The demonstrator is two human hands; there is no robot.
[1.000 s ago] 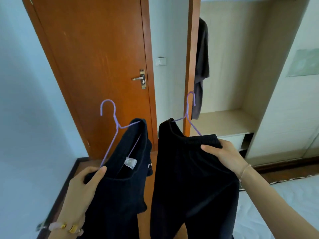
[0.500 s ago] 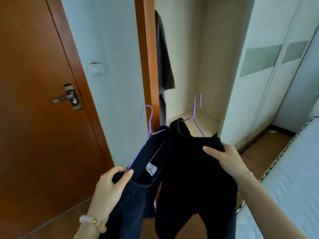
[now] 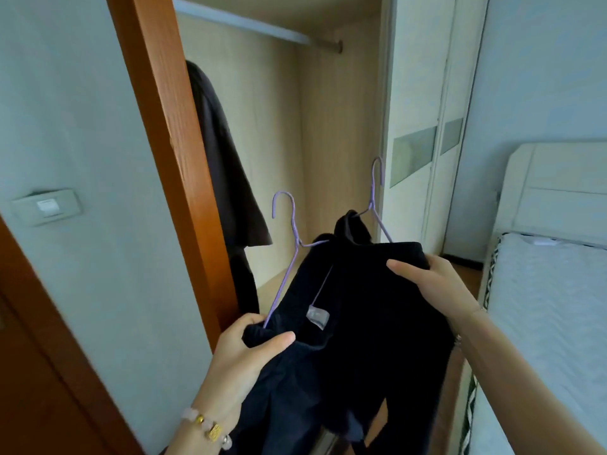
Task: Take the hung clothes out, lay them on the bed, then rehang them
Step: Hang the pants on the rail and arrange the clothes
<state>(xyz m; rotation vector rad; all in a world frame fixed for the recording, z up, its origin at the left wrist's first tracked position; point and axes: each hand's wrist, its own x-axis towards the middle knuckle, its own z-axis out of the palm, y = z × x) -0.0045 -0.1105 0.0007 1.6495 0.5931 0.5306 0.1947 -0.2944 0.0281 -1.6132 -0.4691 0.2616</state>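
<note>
My left hand (image 3: 241, 356) grips the edge of a dark navy garment (image 3: 289, 382) that hangs on a purple wire hanger (image 3: 289, 238). My right hand (image 3: 433, 287) grips the waistband of a black garment (image 3: 387, 339) on a second purple hanger (image 3: 376, 198). Both garments hang in front of the open wardrobe. A dark grey garment (image 3: 223, 178) hangs inside the wardrobe at its left side. The hanging rail (image 3: 262, 27) runs across the top. The bed (image 3: 551, 307) with a white cover lies at the right.
An orange wooden wardrobe frame post (image 3: 170, 152) stands just left of the garments. A light switch (image 3: 46, 206) is on the wall at left, and an orange door (image 3: 39, 372) fills the lower left. White wardrobe doors (image 3: 423, 133) and a headboard (image 3: 555, 185) stand at right.
The view has swung right and up, from the door toward the wardrobe and bed. Both garments have come closer together and now overlap. Both hands keep their hold.
</note>
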